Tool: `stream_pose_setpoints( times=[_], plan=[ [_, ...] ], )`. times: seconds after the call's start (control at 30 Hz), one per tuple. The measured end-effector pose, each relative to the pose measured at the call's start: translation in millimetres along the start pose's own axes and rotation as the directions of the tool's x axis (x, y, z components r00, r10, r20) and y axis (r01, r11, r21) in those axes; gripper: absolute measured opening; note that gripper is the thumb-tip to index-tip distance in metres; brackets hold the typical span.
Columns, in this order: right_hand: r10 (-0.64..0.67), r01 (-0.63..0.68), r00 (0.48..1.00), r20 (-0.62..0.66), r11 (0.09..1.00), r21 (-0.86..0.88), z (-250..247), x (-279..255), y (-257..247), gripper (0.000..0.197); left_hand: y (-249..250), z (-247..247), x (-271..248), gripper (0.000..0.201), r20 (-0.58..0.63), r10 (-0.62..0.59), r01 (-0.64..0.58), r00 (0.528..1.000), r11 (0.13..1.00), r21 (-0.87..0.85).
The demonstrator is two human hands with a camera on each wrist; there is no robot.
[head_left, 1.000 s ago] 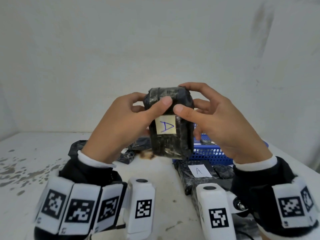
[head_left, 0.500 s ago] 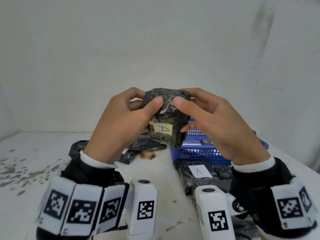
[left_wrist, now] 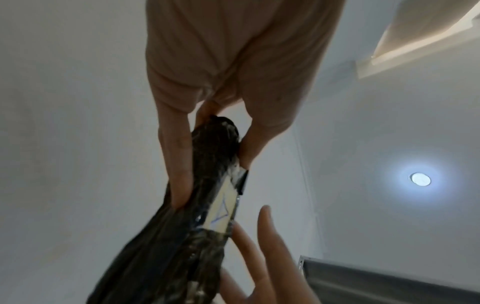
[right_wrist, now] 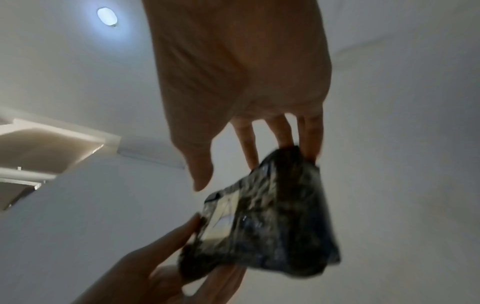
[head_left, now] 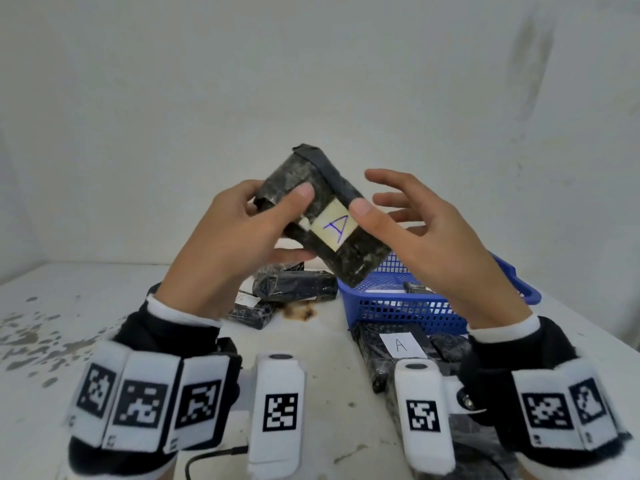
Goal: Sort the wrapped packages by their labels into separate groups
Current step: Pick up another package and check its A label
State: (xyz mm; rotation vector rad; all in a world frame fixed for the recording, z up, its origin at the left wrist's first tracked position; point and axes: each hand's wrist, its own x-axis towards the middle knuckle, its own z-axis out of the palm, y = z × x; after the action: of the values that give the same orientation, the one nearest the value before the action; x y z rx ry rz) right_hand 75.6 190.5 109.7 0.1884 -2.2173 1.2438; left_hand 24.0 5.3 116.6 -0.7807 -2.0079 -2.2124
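Black-wrapped package (head_left: pixel 325 216) labelled A, pinched in left hand (head_left: pixel 228 244), right hand (head_left: pixel 433 244) beside

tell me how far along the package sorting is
Partly done, it seems. A package labelled A already lies on the table in front of the blue basket, and other dark packages sit further left. In hand: the left hand grips a package with an A label; the right hand touches it, fingers spread. The basket holds more.

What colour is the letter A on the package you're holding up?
Blue, written on a pale yellow label on the held package; clearest in the head view.
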Motion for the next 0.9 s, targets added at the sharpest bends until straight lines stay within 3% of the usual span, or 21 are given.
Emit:
stream_pose_setpoints(
  times=[0.07,0.13,0.2,0.23,0.3,0.43,0.6,0.73,0.9],
  plan=[
    [0.032,-0.034,0.997,0.076,0.999,0.020,-2.2,-0.3,2.6,0.068,1.3,-1.3,2.3,0.028,-0.045,-0.002,-0.002,0.999,0.997,-0.083],
    [0.035,-0.048,0.994,0.107,0.992,0.117,-3.6,0.3,5.1,0.054,2.7,-1.2,2.6,0.026,-0.061,0.009,-0.019,0.998,0.985,-0.172],
    [0.021,-0.043,0.994,0.104,0.976,0.212,-5.0,0.9,5.5,0.052,3.1,-0.4,1.9,0.046,-0.051,0.021,-0.030,0.999,0.981,-0.192],
    [0.010,-0.032,0.995,0.099,0.975,0.222,-5.6,0.8,4.8,0.052,2.5,0.1,1.2,0.062,-0.034,0.031,-0.036,0.999,0.987,-0.155],
    [0.002,-0.023,0.996,0.093,0.975,0.222,-7.1,-0.2,1.9,0.056,0.4,2.4,0.4,0.073,-0.009,0.064,-0.064,0.998,0.998,-0.025],
    [-0.008,-0.011,0.997,0.077,0.968,0.250,-16.0,-2.8,1.2,0.056,-4.0,8.7,1.1,0.070,-0.058,0.110,-0.104,0.992,0.990,0.096],
    [0.026,-0.030,0.999,0.019,0.972,0.234,-34.0,-5.4,4.7,0.057,-6.2,24.3,6.7,0.042,-0.075,0.087,-0.078,0.993,0.990,0.115],
    [0.102,-0.095,0.994,-0.027,0.978,0.188,-48.0,3.8,12.9,0.046,-4.9,40.5,23.8,0.045,-0.058,0.037,-0.025,0.998,0.981,0.191],
    [0.235,-0.231,0.968,-0.090,0.972,0.053,-79.8,36.0,31.0,0.041,-26.0,60.4,58.5,0.078,0.013,-0.074,0.064,0.997,0.928,0.368]
  ],
)
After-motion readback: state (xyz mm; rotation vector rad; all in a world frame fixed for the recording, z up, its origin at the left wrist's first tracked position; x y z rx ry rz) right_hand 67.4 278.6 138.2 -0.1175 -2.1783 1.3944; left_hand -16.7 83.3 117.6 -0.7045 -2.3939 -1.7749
